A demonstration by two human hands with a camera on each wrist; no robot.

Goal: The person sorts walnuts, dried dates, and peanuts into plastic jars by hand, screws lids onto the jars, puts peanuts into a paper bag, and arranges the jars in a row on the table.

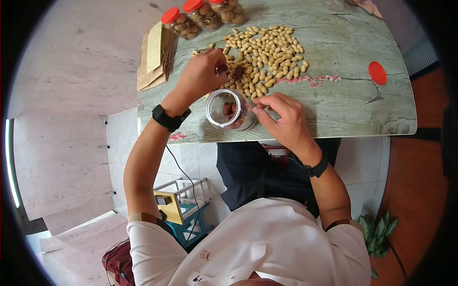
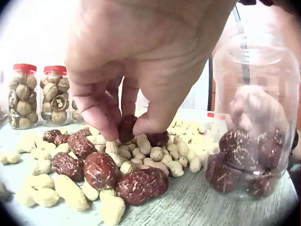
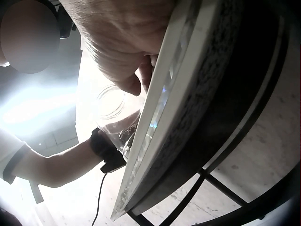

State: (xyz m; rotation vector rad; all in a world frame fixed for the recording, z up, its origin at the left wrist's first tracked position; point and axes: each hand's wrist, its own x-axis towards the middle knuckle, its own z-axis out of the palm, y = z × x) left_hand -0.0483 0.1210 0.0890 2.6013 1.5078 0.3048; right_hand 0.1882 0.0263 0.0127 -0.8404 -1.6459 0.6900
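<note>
My left hand (image 1: 202,71) is over the peanuts (image 1: 267,50), left of an open clear jar (image 1: 245,117). In the left wrist view, thumb and fingertips of the left hand (image 2: 127,66) pinch a dark red date (image 2: 126,129); more wrinkled dates (image 2: 101,169) lie below on the peanuts. Several dates (image 2: 225,174) sit inside the upright jar (image 2: 249,108). My right hand (image 1: 286,119) is at the jar's right side, its thumb and index fingertips close to the wall; contact is unclear. In the right wrist view the table edge partly hides the right hand (image 3: 124,42).
Red-lidded jars of walnuts (image 1: 183,25) and a brown paper bag (image 1: 157,57) stand at the table's far left. A red lid (image 1: 377,73) lies on the right of the table (image 1: 343,109). Red scraps (image 1: 319,80) are scattered beside the peanuts. The near table edge is just below the jar.
</note>
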